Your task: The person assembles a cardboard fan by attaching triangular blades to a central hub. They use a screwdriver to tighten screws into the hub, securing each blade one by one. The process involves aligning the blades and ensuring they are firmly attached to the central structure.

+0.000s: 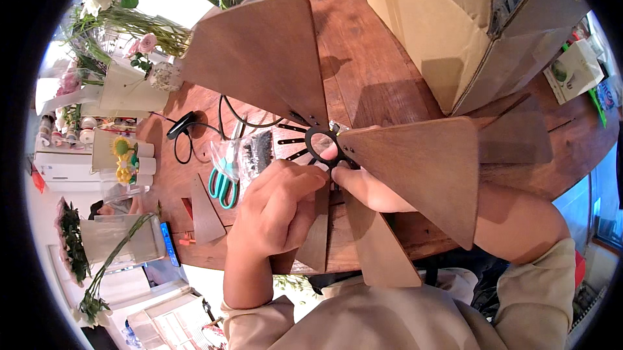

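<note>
A black ring-shaped fan hub (311, 153) with slotted arms sits at the middle, with brown wood-look blades around it. One large blade (266, 51) points up and away, another blade (422, 168) reaches right, and a blade (379, 246) hangs toward me. My right hand (366, 189) is closed around the hub's near side, partly hidden under the right blade; a fingertip shows through the ring. My left hand (276, 204) is closed, its fingertips pinched together at the hub's near edge; whatever they hold is too small to make out.
Scissors with teal handles (224, 188) and a plastic bag of dark small parts (257, 152) lie left of the hub on the wooden table (363, 45). A black cable (183, 131) runs beside them. A cardboard box (448, 32) stands far right; flowers (139, 45) stand left.
</note>
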{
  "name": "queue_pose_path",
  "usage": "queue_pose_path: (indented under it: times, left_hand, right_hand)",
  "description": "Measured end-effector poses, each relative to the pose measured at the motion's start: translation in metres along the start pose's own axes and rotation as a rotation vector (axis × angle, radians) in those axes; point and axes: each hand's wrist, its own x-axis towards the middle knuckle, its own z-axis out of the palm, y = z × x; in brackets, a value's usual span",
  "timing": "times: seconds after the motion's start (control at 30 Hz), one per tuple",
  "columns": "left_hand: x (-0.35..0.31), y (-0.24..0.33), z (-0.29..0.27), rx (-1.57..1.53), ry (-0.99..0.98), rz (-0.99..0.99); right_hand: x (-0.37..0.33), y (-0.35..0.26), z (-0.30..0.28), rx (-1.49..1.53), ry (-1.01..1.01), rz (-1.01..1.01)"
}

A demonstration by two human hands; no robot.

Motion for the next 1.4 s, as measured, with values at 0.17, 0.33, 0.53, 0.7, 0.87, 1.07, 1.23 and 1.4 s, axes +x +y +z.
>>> queue_pose_path:
  times: [0.17, 0.33, 0.53, 0.7, 0.87, 1.07, 1.23, 1.4]
  left_hand:
    - [0.008, 0.023, -0.032, 0.464, -0.291, -0.418]
    - [0.025, 0.027, -0.038, 0.232, -0.355, -0.255]
    - [0.034, 0.027, -0.045, 0.248, -0.458, -0.452]
    - [0.044, 0.037, -0.046, 0.236, -0.508, -0.322]
    - [0.045, 0.034, -0.053, 0.15, -0.548, -0.27]
    - [0.062, 0.042, -0.047, 0.394, -0.602, -0.456]
    - [0.052, 0.032, -0.051, 0.227, -0.483, -0.364]
    - [0.055, 0.046, -0.049, 0.496, -0.51, -0.578]
  right_hand:
    - [0.001, 0.008, 0.002, -0.003, -0.007, -0.008]
    - [-0.002, -0.004, -0.005, -0.119, -0.045, 0.082]
    - [0.0, 0.002, 0.002, 0.051, -0.003, 0.017]
    - [0.009, 0.021, 0.006, 0.144, -0.027, -0.19]
    - [0.012, 0.024, 0.017, 0.283, -0.044, -0.299]
    - [0.017, 0.033, 0.025, 0.607, -0.126, -0.041]
    - [0.018, 0.028, 0.011, 0.242, 0.069, -0.346]
    - [0.022, 0.029, 0.02, 0.216, 0.161, -0.381]
